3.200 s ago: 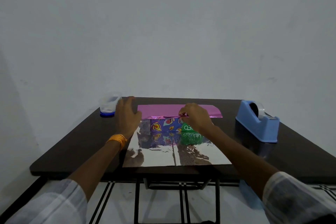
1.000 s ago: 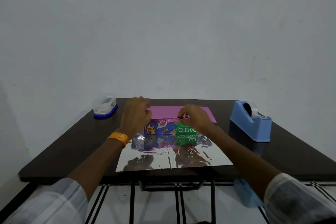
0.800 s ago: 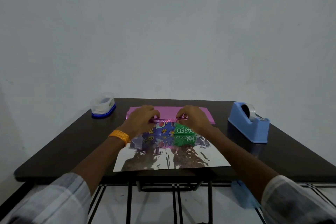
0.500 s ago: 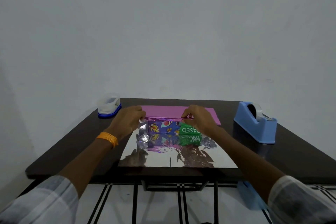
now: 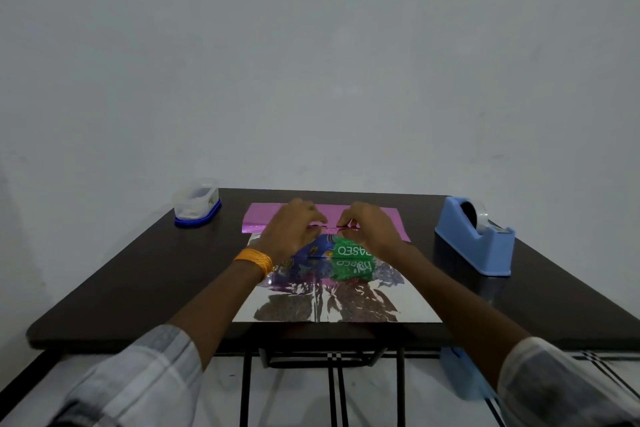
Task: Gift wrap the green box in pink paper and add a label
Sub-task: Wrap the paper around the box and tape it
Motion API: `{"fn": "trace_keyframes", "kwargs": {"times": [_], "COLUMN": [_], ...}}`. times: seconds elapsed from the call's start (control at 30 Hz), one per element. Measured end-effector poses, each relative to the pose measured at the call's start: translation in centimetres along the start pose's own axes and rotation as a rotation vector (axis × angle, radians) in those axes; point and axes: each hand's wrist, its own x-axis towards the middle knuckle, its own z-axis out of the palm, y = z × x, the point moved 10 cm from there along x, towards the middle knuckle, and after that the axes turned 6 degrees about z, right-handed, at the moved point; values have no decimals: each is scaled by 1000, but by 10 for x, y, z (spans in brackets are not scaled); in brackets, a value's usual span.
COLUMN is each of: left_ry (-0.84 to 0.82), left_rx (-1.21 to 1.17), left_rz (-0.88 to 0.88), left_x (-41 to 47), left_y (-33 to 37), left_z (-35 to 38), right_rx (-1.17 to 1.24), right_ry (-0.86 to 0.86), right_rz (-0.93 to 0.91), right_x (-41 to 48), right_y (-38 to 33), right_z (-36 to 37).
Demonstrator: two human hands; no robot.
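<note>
Box (image 5: 349, 251) lies on the paper (image 5: 377, 213), mid table (image 5: 138, 270), silver side up, pink flap drawn over its top. Left hand (image 5: 291, 232) and right hand (image 5: 370, 229) pinch the flap's edge with curled fingertips. Best pull it taut and square before taping.

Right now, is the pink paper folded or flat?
Partly folded: left hand and right hand pinch the pink paper's far flap over the green box; the near half lies flat.
</note>
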Motion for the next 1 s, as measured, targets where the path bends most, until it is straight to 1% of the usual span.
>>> {"fn": "trace_keyframes", "kwargs": {"times": [0.03,0.1,0.2,0.33,0.47,0.67,0.77,0.9,1.0], "left_ry": [-33,-45,-20,8,20,-22,-14,23,19], "left_rx": [-3,-27,-26,-40,-32,42,135,121,128], "left_rz": [-7,-35,-57,-80,-74,-73,-55,-85,-93], "left_x": [2,4,4,2,2,11,16,14,15], "left_y": [0,-3,-6,-9,-9,-4,-1,-5,-5], "left_z": [7,12,13,17,18,21,23,25,26], "right_rx": [-1,-2,-3,44,-58,-98,-104,-72,-44], "right_ry": [0,-1,-11,18,-20,17,24,71,104], "right_rz": [-4,-12,-19,-41,-70,-74,-71,-64,-58], "right_x": [0,1,2,3,6,10,12,12,6], "right_y": [0,-1,-2,-5,-11,-9,-3,1,4], "right_z": [0,0,0,-8,2,7,8,11,12]}}
